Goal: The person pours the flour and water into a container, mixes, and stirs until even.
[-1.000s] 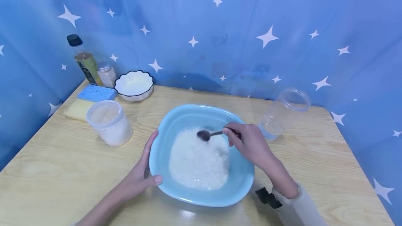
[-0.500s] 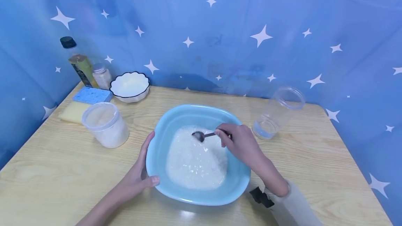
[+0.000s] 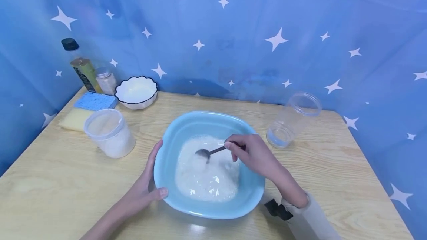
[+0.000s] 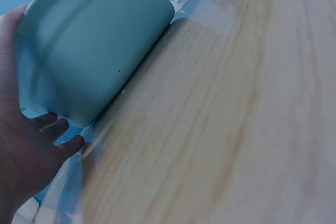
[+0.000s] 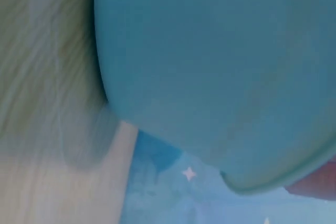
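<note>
A light blue basin (image 3: 186,129) (image 4: 100,51) (image 5: 220,77) stands mid-table, holding a wet white mass (image 3: 207,175). My right hand (image 3: 251,155) pinches the handle of a metal spoon (image 3: 208,152), whose bowl dips into the white mass near its middle. My left hand (image 3: 148,186) (image 4: 26,166) holds the basin's left rim, thumb on the front edge and fingers along the outer wall. In the right wrist view only the basin's blurred outer wall shows.
A clear tub of white powder (image 3: 110,133) stands left of the basin. Behind it lie a blue sponge (image 3: 95,101) and a yellow one (image 3: 74,119), a scalloped white bowl (image 3: 136,91), a small jar (image 3: 106,81) and a bottle (image 3: 80,66). A clear jar (image 3: 293,119) stands at right.
The spoon's bowl has moved left and down from the far side of the white mass toward its middle, the right hand following. The left hand stays on the rim.
</note>
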A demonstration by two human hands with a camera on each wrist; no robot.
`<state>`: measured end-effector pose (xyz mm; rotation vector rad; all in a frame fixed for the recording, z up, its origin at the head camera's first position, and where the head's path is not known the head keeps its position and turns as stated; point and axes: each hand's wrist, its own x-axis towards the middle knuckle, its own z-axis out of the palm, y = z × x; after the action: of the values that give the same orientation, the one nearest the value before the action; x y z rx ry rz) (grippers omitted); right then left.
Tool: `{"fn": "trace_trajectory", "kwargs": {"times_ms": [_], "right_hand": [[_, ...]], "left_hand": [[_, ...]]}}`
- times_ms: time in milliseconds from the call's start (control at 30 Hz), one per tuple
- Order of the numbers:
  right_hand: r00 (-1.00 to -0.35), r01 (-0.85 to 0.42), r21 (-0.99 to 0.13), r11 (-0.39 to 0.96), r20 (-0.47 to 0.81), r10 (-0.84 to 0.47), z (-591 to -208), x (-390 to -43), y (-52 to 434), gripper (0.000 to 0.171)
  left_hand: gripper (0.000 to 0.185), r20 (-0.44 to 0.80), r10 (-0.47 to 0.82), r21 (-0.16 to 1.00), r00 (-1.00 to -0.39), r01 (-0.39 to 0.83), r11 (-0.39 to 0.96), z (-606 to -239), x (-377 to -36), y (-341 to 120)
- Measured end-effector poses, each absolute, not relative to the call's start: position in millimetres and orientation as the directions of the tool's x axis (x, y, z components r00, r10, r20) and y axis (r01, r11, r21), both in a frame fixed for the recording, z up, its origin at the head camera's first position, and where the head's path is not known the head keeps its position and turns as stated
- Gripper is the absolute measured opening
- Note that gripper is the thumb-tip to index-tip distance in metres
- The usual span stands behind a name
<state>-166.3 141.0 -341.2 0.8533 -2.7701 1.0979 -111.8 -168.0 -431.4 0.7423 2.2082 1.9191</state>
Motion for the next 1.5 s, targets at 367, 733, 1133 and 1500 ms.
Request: {"fn": "trace_trajectory", "kwargs": {"times_ms": [367,733,1133,1500], "right_hand": [[-0.856,-0.497,-0.629,0.598,0.238,-0.460,-341,-166,144,0.013],[-0.855,-0.437,-0.729,0.527,0.156,-0.495,-341,-160,121,0.021],[-0.914,-0.347,-0.612,0.710,0.050,-0.403,-315,-151,148,0.025],[-0.852,-0.417,-0.644,0.641,0.032,-0.522,-326,-142,128,0.023]], "left_hand": [[0.102,0.227,0.443,0.954,-0.867,0.289,0.076,-429,-114,-166],[0.102,0.229,0.429,0.951,-0.874,0.295,0.094,-428,-110,-176],[0.101,0.220,0.443,0.957,-0.869,0.281,0.077,-433,-113,-171],[0.102,0.235,0.439,0.953,-0.867,0.294,0.069,-433,-112,-169]]}}
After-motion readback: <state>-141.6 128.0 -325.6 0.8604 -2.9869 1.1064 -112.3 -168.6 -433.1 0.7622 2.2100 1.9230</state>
